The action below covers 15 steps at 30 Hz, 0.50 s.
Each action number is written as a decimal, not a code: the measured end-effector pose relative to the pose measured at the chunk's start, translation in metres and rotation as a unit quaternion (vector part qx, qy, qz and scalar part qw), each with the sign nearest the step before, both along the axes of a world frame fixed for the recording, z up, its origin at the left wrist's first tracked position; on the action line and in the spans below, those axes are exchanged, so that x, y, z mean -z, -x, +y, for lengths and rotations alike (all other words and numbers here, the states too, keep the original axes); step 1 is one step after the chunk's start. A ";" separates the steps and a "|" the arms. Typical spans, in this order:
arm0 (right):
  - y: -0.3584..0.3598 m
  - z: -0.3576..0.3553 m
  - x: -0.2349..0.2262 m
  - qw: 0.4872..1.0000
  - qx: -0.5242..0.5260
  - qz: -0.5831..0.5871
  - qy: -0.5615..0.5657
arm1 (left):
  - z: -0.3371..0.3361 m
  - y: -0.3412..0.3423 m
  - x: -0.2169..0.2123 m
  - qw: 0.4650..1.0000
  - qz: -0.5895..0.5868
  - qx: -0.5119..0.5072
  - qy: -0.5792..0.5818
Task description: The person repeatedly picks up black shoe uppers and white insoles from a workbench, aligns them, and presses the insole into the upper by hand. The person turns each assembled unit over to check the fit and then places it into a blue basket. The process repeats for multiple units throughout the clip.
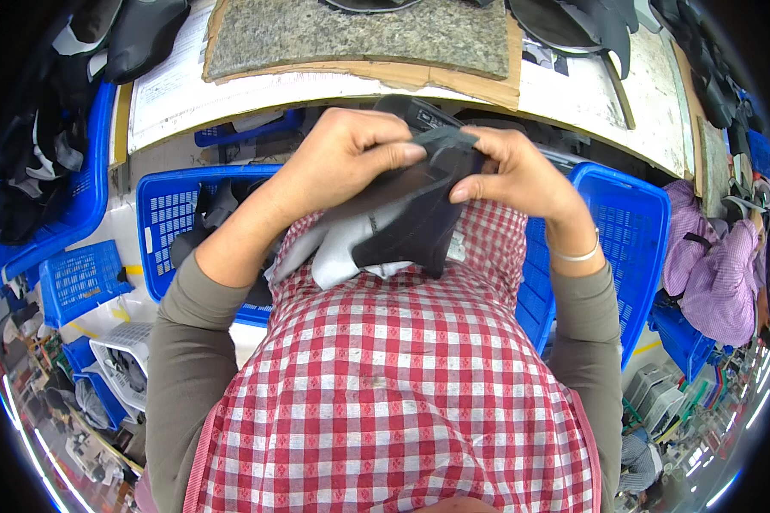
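Note:
Above my lap I hold a black shoe upper (406, 218) with pale grey-white lining pieces hanging from its lower left side. My left hand (346, 154) pinches its top edge between thumb and fingers. On the other side, my right hand (518, 175) grips the upper's right edge, with the thumb pressed on the near face and the fingers behind. Just beyond the fingers shows a black piece (419, 113) with light printing; whether it belongs to the upper I cannot tell.
A white worktable (573, 94) ahead carries a speckled stone slab (359, 38) on a board, with black shoe parts (145, 38) around it. Blue baskets stand left (167, 227) and right (624, 239) of my lap. A person in a purple checked garment (714, 274) sits at far right.

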State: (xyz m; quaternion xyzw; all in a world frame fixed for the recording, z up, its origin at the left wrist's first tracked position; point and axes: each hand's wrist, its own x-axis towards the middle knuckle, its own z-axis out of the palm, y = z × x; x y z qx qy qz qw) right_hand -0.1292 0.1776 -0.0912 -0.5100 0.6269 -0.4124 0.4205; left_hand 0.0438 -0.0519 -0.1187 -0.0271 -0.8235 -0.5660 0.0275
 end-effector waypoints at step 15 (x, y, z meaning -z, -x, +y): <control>-0.014 0.015 -0.020 0.978 0.042 0.194 0.058 | 0.002 -0.070 -0.054 0.994 -0.037 -0.060 -0.086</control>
